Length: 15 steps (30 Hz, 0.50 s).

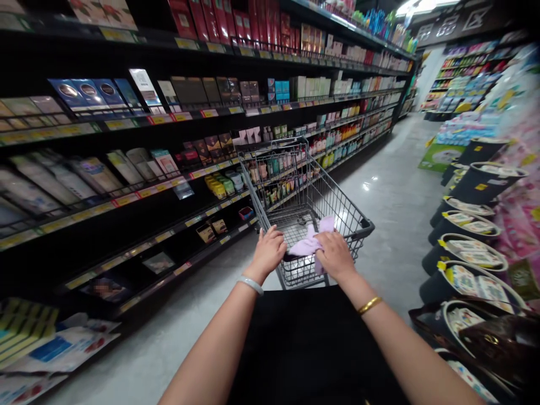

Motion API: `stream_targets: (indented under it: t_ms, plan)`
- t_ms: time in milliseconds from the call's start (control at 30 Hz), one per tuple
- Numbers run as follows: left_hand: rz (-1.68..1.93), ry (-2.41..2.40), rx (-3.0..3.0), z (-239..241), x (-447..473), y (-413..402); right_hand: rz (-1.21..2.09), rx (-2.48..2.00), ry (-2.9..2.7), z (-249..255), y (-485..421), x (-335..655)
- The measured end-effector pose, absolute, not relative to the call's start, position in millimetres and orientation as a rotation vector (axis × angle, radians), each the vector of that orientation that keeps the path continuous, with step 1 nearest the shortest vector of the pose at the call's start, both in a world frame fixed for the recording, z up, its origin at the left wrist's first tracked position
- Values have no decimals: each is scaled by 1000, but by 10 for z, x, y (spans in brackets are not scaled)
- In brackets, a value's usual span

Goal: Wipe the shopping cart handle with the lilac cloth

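A wire shopping cart stands right in front of me, its basket tilted in the view. My left hand is curled over the left end of the cart's near edge, a pale bangle on its wrist. A light purple cloth lies draped over the dark push handle. My right hand grips that cloth against the right part of the handle; a gold bracelet is on this wrist. Most of the handle is hidden by the cloth and my hands. Through the basket's wires I see the floor and shelf goods.
Long store shelves with boxes, bottles and tubes line the left side. Along the right stands a row of dark buckets with labelled packs; a brown leather bag is at the lower right. A grey floor aisle runs ahead between them.
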<state>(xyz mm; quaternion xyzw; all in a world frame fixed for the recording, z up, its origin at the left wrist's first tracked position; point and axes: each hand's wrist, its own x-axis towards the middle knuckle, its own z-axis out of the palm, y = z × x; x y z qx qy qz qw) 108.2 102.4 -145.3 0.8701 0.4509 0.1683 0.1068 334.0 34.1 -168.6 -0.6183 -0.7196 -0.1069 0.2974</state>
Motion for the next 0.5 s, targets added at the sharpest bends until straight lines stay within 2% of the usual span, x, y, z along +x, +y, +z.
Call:
stream_targets:
  t_ms: [133,300,400,500]
  plan:
    - [464,1413,2540,-1364,989,1002,-388,-1802,-1757,-1721,347,3603]
    - [484,1464,2703,-1355,1272,700,-377,-1685,-1817,-1719,303,2932]
    - [612,1554,2675,-1430,1379,514,-322,-1623,-1912,-1690,274,2681]
    - [766,1495,2653,-1488,1324,466,-331,-1620,-1992,-1679,280,2873]
